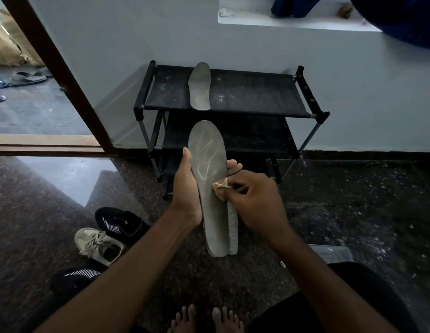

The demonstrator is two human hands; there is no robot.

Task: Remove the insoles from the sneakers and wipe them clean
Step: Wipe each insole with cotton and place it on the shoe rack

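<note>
The left hand (187, 186) holds a grey insole (209, 169) upright in front of the body. Its thumb lies along the insole's left edge, and its fingers wrap behind so that the tips show past the right edge. The right hand (254, 203) pinches a small tan cloth (221, 186) between thumb and fingertips and presses it against the insole's right edge at mid-length. A second insole (233, 227) sits just behind the first, its paler edge showing along the lower right side (how it is held cannot be seen). A third insole (200, 86) lies on the top shelf of the black shoe rack (257, 97), heel at the front edge and toe touching the wall (353, 92). The rack stands flush against that wall, just beyond the held insole. On the floor (353, 212) to the left, near the left forearm, a black sneaker (122, 223), a beige sneaker (98, 245) and a second black sneaker (74, 277) crowd together. To the right of the hands the dark floor runs open to the wall. A brown door frame (53, 68) slants along the left.
</note>
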